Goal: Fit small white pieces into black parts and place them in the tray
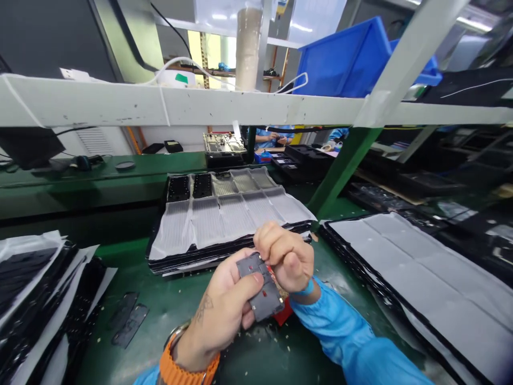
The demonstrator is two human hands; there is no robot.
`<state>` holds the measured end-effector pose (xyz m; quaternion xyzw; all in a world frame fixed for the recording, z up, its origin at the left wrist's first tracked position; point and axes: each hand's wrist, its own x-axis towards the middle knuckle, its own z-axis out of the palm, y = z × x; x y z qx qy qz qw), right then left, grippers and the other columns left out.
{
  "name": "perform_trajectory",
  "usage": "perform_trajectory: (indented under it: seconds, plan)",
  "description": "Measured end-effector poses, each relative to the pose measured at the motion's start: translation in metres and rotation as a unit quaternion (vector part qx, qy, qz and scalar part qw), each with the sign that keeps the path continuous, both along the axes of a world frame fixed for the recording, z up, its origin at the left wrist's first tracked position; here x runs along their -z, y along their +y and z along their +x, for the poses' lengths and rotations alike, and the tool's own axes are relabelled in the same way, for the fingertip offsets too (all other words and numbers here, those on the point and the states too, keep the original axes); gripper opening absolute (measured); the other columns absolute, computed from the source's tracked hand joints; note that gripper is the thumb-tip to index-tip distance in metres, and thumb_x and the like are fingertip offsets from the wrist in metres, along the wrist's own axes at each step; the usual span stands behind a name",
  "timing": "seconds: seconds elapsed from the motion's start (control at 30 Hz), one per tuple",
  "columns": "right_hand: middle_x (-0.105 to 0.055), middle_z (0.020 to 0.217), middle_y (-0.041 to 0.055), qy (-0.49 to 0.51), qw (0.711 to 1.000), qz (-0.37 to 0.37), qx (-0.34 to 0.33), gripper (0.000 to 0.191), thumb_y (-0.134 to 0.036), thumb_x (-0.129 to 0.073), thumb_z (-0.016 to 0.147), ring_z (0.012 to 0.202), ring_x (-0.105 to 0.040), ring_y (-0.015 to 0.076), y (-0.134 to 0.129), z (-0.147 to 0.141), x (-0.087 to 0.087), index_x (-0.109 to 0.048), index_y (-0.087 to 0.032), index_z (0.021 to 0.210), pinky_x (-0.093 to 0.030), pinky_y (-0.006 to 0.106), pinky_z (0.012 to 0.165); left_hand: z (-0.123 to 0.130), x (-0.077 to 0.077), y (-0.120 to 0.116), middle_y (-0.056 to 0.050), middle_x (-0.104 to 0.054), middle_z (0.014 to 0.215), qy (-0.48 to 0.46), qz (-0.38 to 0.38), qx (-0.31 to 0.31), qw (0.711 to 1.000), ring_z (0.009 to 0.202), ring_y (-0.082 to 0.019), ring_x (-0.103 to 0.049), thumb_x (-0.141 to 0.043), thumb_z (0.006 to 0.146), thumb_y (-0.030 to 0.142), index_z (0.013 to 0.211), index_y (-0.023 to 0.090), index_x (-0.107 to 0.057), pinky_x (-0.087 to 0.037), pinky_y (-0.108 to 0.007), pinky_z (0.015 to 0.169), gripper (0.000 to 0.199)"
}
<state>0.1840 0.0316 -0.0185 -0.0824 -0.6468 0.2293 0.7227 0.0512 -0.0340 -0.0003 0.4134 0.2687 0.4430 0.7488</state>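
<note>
Lower left: tray stack (24, 299) with white sheets, then two dark flat pieces (131, 325) on green bench (156, 299). Lower centre: left hand (222, 302) clamped on grey part (271, 289), thumb on top. Right hand (286, 254) fingers curled at part's upper edge; can't tell if pinching. Right side: white-sheeted stack (433, 272).

On the small grey plate (260, 286): matt, plastic-looking, smooth with fine moulded relief. On the blue sleeve (336, 326): thin cloth, creased, faint sheen. On the orange strap (176, 371): ribbed, matt, rubber-like. Over the central stack, on the white sheet (208, 227): thin, translucent, rippled; paper or film, cannot tell. On the black trays (176, 263) beneath: glossy plastic by look. On the green worktop (160, 305): smooth, semi-glossy. On the shelf beam (240, 109): white, paint-like, scuffed. On the blue bin (340, 61): smooth plastic.
</note>
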Motion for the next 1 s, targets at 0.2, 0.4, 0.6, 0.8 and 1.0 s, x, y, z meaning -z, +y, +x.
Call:
perform_trajectory:
  seconds: [0.2,0.4,0.6,0.8,1.0]
  plan:
    - [-0.039,0.043,-0.0001,-0.029,0.999,0.002,0.038,0.063,-0.064,-0.043,0.101,0.042,-0.038,0.0170,-0.007,0.000,-0.002,-0.039,-0.026,0.050,-0.040,0.036,0.046,0.016,0.002,-0.009,0.011,-0.041,0.048,-0.030,-0.049,0.028,0.998,0.032,-0.001,-0.026,-0.075,0.084,0.038,0.097,0.016,-0.057,-0.027,-0.011,0.030,0.031]
    - [-0.033,0.040,-0.0022,-0.015,0.999,0.033,-0.010,0.062,-0.059,-0.040,0.102,0.038,-0.030,0.0149,-0.010,0.002,-0.004,-0.033,-0.025,0.051,-0.034,0.034,0.045,0.023,0.004,-0.015,0.014,-0.036,0.046,-0.086,-0.064,0.065,0.992,0.032,-0.002,-0.026,-0.076,0.085,0.034,0.106,0.016,-0.058,-0.029,-0.010,0.031,0.032]
    - [-0.018,0.037,-0.0045,-0.004,0.997,-0.062,-0.041,0.065,-0.071,-0.027,0.098,0.036,-0.019,0.0151,-0.011,-0.001,0.004,-0.022,-0.027,0.050,-0.032,0.036,0.045,0.031,0.010,-0.019,0.008,-0.048,0.056,-0.103,-0.048,0.066,0.991,0.034,-0.001,-0.031,-0.076,0.087,0.039,0.110,0.015,-0.059,-0.032,-0.010,0.033,0.037]
    - [-0.022,0.038,-0.0050,0.019,0.995,-0.080,-0.051,0.064,-0.065,-0.039,0.099,0.037,-0.023,0.0145,-0.018,0.001,0.000,-0.025,-0.026,0.051,-0.035,0.034,0.046,0.034,0.013,-0.021,0.011,-0.042,0.052,-0.107,-0.039,0.068,0.991,0.033,-0.002,-0.032,-0.075,0.088,0.041,0.109,0.016,-0.058,-0.030,-0.011,0.033,0.037]
    - [-0.024,0.044,-0.0049,0.040,0.993,-0.050,-0.103,0.055,-0.053,-0.040,0.104,0.042,-0.027,0.0144,-0.019,-0.004,-0.003,-0.031,-0.023,0.059,-0.037,0.033,0.049,0.036,0.011,-0.020,0.012,-0.039,0.048,-0.117,-0.041,0.062,0.990,0.032,-0.002,-0.031,-0.076,0.087,0.042,0.102,0.017,-0.058,-0.030,-0.012,0.034,0.034]
